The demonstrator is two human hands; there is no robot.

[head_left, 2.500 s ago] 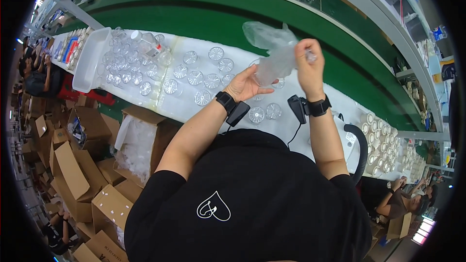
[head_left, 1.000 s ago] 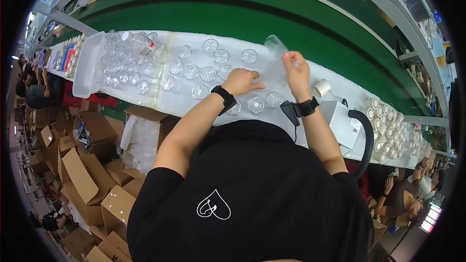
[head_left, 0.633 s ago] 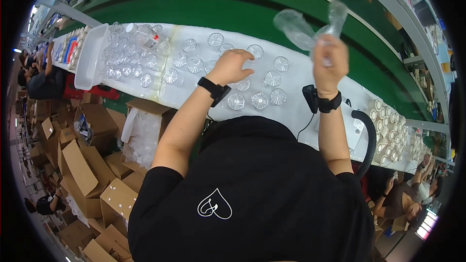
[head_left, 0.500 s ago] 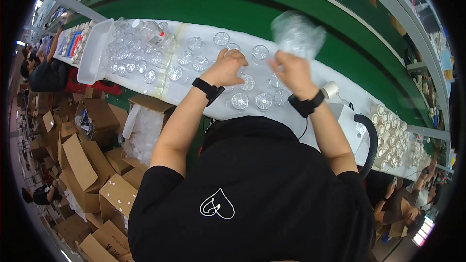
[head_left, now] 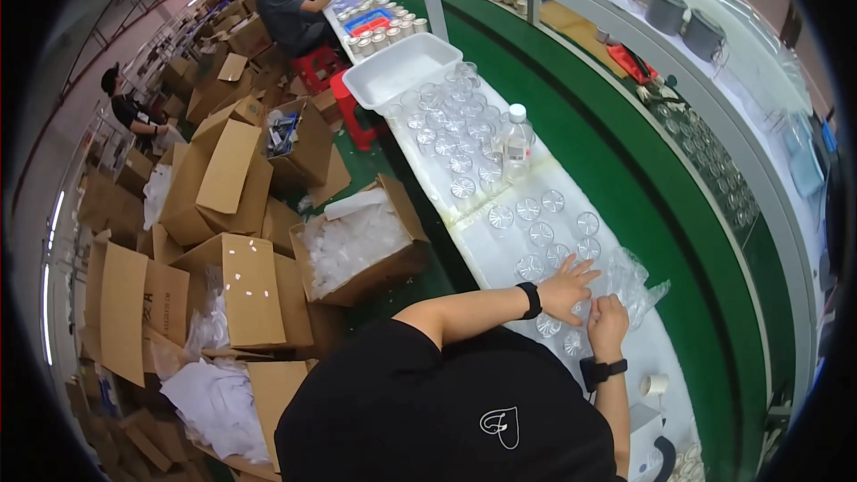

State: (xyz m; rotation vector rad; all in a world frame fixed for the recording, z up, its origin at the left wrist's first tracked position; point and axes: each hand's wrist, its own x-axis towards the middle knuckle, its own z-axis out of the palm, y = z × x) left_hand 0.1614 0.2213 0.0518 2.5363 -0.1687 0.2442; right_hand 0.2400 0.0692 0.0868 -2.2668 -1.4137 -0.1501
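Note:
Clear round plastic pieces with rayed tops (head_left: 541, 233) stand in loose rows on the white-covered table (head_left: 495, 281). My left hand (head_left: 568, 293) reaches over the nearer ones, fingers spread and apart. Close beside it, my right hand (head_left: 609, 326) is closed in a pinch at a crumpled clear plastic bag (head_left: 638, 278). The bag lies over the table's far edge, just beyond both hands. My palm and fingers hide some of the round pieces.
A clear bottle with a white cap (head_left: 516, 145), more clear pieces (head_left: 433, 120) and a white tub (head_left: 402, 76) stand farther along. A green conveyor (head_left: 665, 187) runs behind the table. Open cartons (head_left: 402, 254) crowd the left. A co-worker (head_left: 290, 13) sits at the far end.
My view has swung left along the table. The plastic bag, held up and blurred before, has come down to the table by my right hand. Both hands are closer together.

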